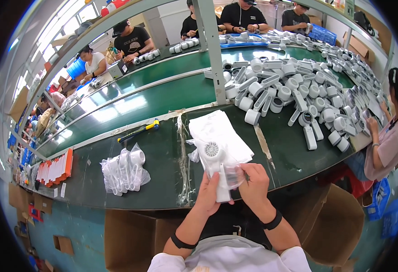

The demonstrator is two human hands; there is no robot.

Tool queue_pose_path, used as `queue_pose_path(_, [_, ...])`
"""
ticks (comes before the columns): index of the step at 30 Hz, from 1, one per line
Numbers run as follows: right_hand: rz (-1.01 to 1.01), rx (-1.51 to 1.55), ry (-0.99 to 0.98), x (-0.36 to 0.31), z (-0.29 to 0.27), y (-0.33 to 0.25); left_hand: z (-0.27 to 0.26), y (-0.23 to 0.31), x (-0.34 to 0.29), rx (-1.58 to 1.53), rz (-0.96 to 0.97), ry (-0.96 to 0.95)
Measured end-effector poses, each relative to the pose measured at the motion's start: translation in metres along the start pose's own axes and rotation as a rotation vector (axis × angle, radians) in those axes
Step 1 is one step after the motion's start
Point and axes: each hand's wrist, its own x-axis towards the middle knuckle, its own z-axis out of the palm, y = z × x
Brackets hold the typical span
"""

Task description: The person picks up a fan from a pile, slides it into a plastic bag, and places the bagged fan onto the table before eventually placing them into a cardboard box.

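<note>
My left hand (pixel 206 194) is closed around the handle of a white handheld fan (pixel 213 154), whose round grille faces up. Beside the handle, my right hand (pixel 255 182) pinches a clear plastic bag (pixel 233 177). Whether the bag wraps any of the fan cannot be made out. Just beyond both hands lies a stack of thin white bags or sheets (pixel 228 129), partly behind the fan. To the left, several white fans in clear bags (pixel 125 170) rest in a row on the dark bench (pixel 83 183).
A large heap of white fans (pixel 294 86) covers the right side. A yellow and black hammer-like tool (pixel 140 130) and orange-and-white flat boxes (pixel 56 167) lie leftward. A metal post (pixel 212 59) stands ahead. Cardboard boxes (pixel 128 238) are below the bench; a person (pixel 385 140) sits right, others work opposite.
</note>
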Motion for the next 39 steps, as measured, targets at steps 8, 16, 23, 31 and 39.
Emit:
queue_pose_path(8, [-0.201, 0.035, -0.067, -0.022, 0.008, 0.001, -0.015, 0.012, 0.010, -0.048, 0.183, 0.221])
queue_pose_path(16, [-0.314, -0.047, -0.007, 0.007, 0.006, -0.017, -0.018, -0.002, 0.003, 0.524, 0.423, 0.261])
queue_pose_path(23, [-0.589, -0.143, 0.060, 0.021, 0.011, -0.011, -0.014, -0.006, 0.007, 0.902, 0.533, 0.346])
queue_pose_path(31, [-0.697, -0.035, -0.118, 0.004, 0.006, -0.012, -0.020, -0.013, 0.021, 0.665, 0.723, 0.412])
queue_pose_path(39, [-0.192, 0.355, -0.097, -0.007, 0.003, -0.016, -0.035, -0.010, 0.023, 0.859, 0.751, 0.395])
